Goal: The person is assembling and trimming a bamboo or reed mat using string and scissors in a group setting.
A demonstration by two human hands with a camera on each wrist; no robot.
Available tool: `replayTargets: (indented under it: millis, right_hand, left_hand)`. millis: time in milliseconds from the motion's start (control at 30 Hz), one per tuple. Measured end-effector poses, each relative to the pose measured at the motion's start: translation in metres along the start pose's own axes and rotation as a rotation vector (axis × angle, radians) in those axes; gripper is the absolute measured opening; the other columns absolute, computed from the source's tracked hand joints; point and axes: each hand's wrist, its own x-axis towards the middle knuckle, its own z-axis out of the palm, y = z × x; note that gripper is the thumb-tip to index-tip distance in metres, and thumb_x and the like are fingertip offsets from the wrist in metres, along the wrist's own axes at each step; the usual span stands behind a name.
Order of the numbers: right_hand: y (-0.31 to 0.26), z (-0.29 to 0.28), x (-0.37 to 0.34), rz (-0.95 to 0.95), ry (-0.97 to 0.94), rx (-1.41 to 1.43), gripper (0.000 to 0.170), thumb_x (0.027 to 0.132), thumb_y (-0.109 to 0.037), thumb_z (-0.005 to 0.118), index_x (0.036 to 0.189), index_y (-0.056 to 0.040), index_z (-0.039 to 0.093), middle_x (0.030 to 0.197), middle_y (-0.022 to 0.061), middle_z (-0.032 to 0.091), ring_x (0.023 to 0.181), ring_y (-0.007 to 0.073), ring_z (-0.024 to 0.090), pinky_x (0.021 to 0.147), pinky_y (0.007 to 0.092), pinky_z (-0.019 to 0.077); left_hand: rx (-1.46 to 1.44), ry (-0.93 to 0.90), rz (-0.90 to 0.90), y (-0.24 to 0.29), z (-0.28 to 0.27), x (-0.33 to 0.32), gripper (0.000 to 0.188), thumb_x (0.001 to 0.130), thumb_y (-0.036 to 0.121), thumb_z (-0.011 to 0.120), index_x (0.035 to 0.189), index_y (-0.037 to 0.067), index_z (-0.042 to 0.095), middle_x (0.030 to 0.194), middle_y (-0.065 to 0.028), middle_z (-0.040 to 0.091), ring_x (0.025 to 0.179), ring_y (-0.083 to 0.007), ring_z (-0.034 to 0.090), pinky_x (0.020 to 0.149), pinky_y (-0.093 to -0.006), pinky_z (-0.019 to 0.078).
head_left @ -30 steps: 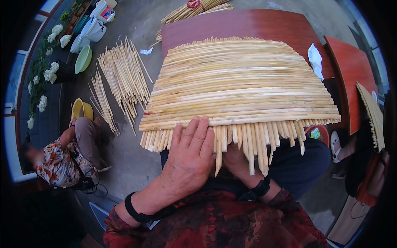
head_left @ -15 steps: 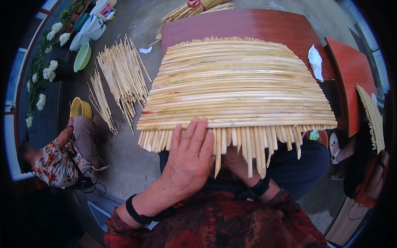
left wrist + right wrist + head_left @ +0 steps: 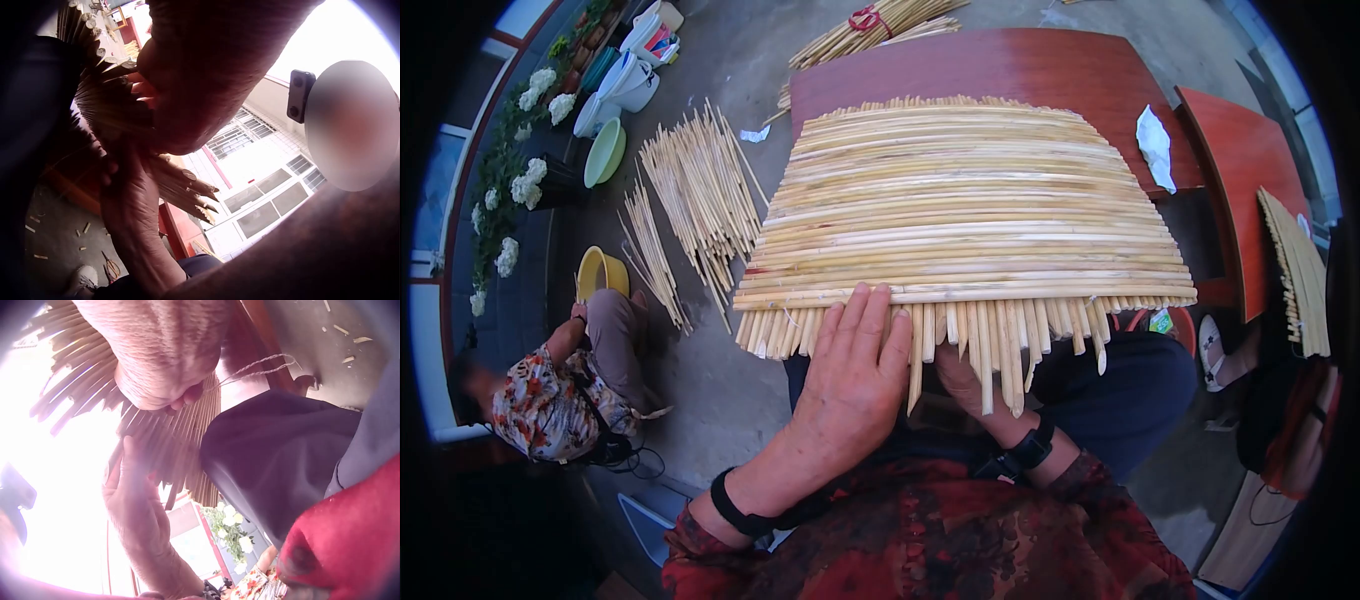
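A mat of pale plant stalks (image 3: 970, 215) lies over the person's lap and toward the table, its upper layer running crosswise. Lengthwise stalks (image 3: 1000, 350) stick out unevenly from under its near edge. On that edge rests the left hand (image 3: 848, 370), fingers on top; the right wrist view shows its thumb (image 3: 128, 453) against the underside, gripping the mat. Beneath the mat is the right hand (image 3: 972, 385), partly hidden by stalk ends. Its fingers are curled in the right wrist view, with a looped string (image 3: 262, 362) running out from them; their exact hold is hidden.
A reddish table (image 3: 1000, 60) stands beyond the mat, with crumpled white paper (image 3: 1155, 150) at its right. Loose stalks (image 3: 705, 180) lie on the floor at left. Another person (image 3: 550, 390) sits by a yellow basin (image 3: 603, 272). Scissors (image 3: 111, 267) lie on the floor.
The mat's right end and its protruding stalks have shifted left, and the head view has moved slightly. The left hand stays on the near edge, the right hand underneath.
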Motion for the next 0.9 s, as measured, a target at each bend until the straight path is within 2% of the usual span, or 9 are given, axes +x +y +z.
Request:
replayTargets:
  millis: [67,300,367,500,567,600,667,900]
  right_hand:
    - [-0.004,0.002,0.001,0.013,0.030,0.198,0.040,0.088,-0.031,0.042,0.118,-0.0042,0.041,0.111,0.0141,0.047,0.103,0.0265,0.045,0.087,0.0362,0.0361]
    - [-0.024,-0.012,0.007,0.122,-0.092,0.382,0.047,0.086,-0.037,0.046,0.120,-0.0048,0.039,0.114,0.0131,0.045,0.106,0.0234,0.043,0.091,0.0347,0.0337]
    - [-0.018,-0.012,0.004,0.127,-0.102,0.299,0.049,0.085,-0.038,0.047,0.120,-0.0051,0.039,0.114,0.0129,0.045,0.105,0.0229,0.044,0.090,0.0343,0.0344]
    - [-0.010,-0.012,0.004,0.169,-0.144,0.340,0.049,0.085,-0.038,0.047,0.120,-0.0055,0.039,0.113,0.0125,0.045,0.104,0.0227,0.044,0.089,0.0341,0.0352]
    - [0.017,0.004,-0.010,0.005,-0.026,-0.031,0.045,0.085,-0.036,0.048,0.117,-0.0058,0.042,0.110,0.0126,0.048,0.102,0.0235,0.046,0.086,0.0345,0.0374]
    - [0.018,0.002,-0.011,-0.034,-0.036,-0.096,0.044,0.085,-0.036,0.047,0.117,-0.0056,0.042,0.110,0.0127,0.048,0.102,0.0235,0.046,0.086,0.0345,0.0375]
    - [0.016,-0.005,-0.007,-0.055,-0.084,-0.112,0.044,0.085,-0.035,0.047,0.118,-0.0054,0.042,0.110,0.0129,0.048,0.102,0.0235,0.046,0.086,0.0344,0.0376]
    - [0.018,0.002,-0.007,-0.082,-0.110,-0.146,0.044,0.086,-0.033,0.044,0.119,-0.0044,0.039,0.110,0.0136,0.047,0.102,0.0236,0.047,0.087,0.0340,0.0381]
  left_hand:
    - [0.022,-0.024,-0.009,0.003,-0.003,0.001,0.041,0.066,-0.001,0.055,0.105,-0.003,0.044,0.116,-0.0237,0.040,0.110,-0.0374,0.040,0.092,-0.0424,0.0332]
    - [-0.072,0.019,-0.026,-0.002,0.002,-0.002,0.037,0.070,0.002,0.052,0.106,-0.005,0.046,0.114,-0.0288,0.039,0.107,-0.0412,0.041,0.090,-0.0454,0.0338]
    - [-0.120,0.043,-0.049,0.000,0.003,-0.003,0.040,0.067,0.002,0.056,0.105,-0.004,0.046,0.113,-0.0283,0.039,0.106,-0.0414,0.041,0.090,-0.0454,0.0338]
    - [-0.109,0.065,-0.040,-0.001,0.006,-0.001,0.040,0.066,0.003,0.058,0.104,-0.003,0.047,0.112,-0.0269,0.040,0.106,-0.0411,0.041,0.089,-0.0449,0.0345]
    - [-0.064,0.076,-0.012,-0.005,0.009,-0.004,0.041,0.067,0.009,0.061,0.104,-0.002,0.047,0.112,-0.0255,0.041,0.106,-0.0401,0.041,0.087,-0.0449,0.0355]
    - [-0.065,0.073,-0.011,-0.004,0.008,-0.004,0.041,0.067,0.009,0.061,0.104,-0.002,0.047,0.112,-0.0255,0.041,0.106,-0.0401,0.041,0.087,-0.0449,0.0355]
    - [-0.041,0.036,-0.031,0.003,0.003,0.004,0.047,0.063,0.015,0.068,0.103,-0.001,0.049,0.114,-0.0230,0.042,0.108,-0.0395,0.041,0.087,-0.0446,0.0361]
    - [0.066,0.026,0.033,-0.002,0.004,-0.003,0.047,0.067,0.021,0.065,0.104,-0.003,0.049,0.118,-0.0210,0.043,0.110,-0.0378,0.040,0.087,-0.0456,0.0355]
